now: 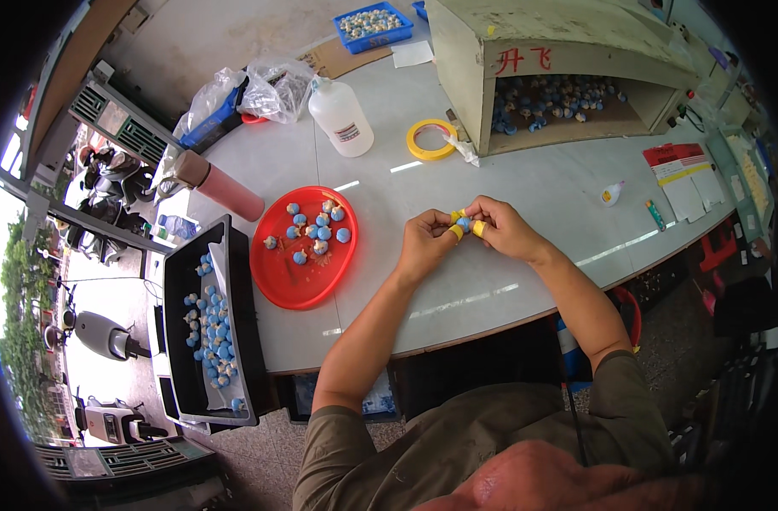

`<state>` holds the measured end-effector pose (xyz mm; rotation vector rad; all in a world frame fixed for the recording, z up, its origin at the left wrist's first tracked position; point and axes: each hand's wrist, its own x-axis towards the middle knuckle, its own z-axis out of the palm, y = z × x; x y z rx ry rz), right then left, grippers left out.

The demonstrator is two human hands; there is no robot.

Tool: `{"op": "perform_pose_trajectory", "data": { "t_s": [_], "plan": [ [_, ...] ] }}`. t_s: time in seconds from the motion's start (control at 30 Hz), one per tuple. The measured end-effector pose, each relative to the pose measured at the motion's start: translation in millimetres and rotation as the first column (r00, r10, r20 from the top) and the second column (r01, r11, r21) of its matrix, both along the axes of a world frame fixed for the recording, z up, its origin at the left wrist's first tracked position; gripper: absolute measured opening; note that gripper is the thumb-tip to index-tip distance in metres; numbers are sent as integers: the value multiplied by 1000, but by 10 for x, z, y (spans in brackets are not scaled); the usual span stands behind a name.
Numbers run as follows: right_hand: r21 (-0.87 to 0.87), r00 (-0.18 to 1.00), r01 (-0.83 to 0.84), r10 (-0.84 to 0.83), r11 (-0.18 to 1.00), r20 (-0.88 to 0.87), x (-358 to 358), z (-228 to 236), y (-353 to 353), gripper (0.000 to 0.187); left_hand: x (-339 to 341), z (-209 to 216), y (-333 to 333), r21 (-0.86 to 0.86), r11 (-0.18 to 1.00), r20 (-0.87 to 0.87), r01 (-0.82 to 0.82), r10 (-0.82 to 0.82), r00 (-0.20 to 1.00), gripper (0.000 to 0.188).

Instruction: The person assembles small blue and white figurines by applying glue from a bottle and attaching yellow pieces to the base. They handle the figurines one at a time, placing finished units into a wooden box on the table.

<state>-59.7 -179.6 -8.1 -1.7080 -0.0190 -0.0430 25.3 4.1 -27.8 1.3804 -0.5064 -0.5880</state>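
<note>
Over the middle of the table, my left hand [425, 244] and my right hand [505, 228] meet fingertip to fingertip. Both are closed on one small blue figurine piece [464, 225], partly covered by the fingers. Yellow tape is wrapped round several fingertips of both hands. To the left of my hands sits a red round tray [348, 266] with several similar blue and cream pieces [323, 219] in it. Farther left, a black bin [254, 358] holds many more of these pieces [214, 328] on a white sheet.
Behind the hands lies a yellow tape roll [412, 146], near a white plastic bottle [342, 119]. A pink flask [227, 192] stands by the red tray. At the back right, an open-fronted box [461, 77] contains blue pieces. A small glue bottle [611, 194] and marker [655, 215] lie at right.
</note>
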Motion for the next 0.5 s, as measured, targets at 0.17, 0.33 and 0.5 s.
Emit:
{"op": "perform_pose_trajectory", "data": {
  "t_s": [0.17,0.33,0.5],
  "plan": [
    [-11,1000,-9,9,1000,-15,-15,73,7,17,-13,55,0,22,1000,-24,5,-4,1000,14],
    [-11,1000,-10,10,1000,-1,-21,81,10,17,5,32,13,37,999,-5,16,-16,1000,14],
    [-19,1000,-8,9,1000,11,-21,72,5,17,-3,32,1,29,1000,12,7,-7,1000,15]
  ]
}}
